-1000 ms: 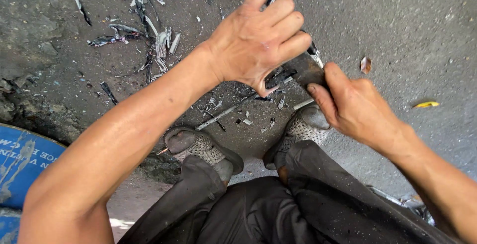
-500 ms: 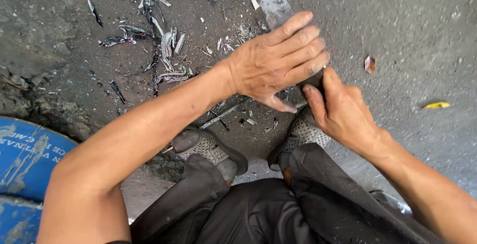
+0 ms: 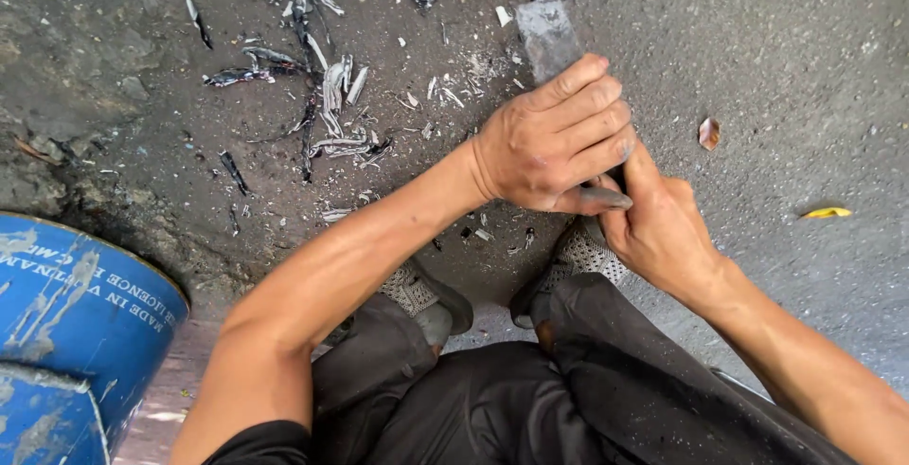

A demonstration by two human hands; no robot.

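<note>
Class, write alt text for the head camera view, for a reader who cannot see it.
A squatting person's left hand and right hand together clasp a flat grey metal blade pointing away over a concrete floor. Grey shavings litter the floor at upper left, and a blue drum stands at lower left.

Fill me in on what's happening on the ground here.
A person squats on a rough concrete floor, both hands clamped together around a flat grey metal blade that sticks out ahead of them. The left hand wraps over the top; the right hand grips from behind. Grey shavings lie scattered in front, and a blue drum stands at the left.
</note>
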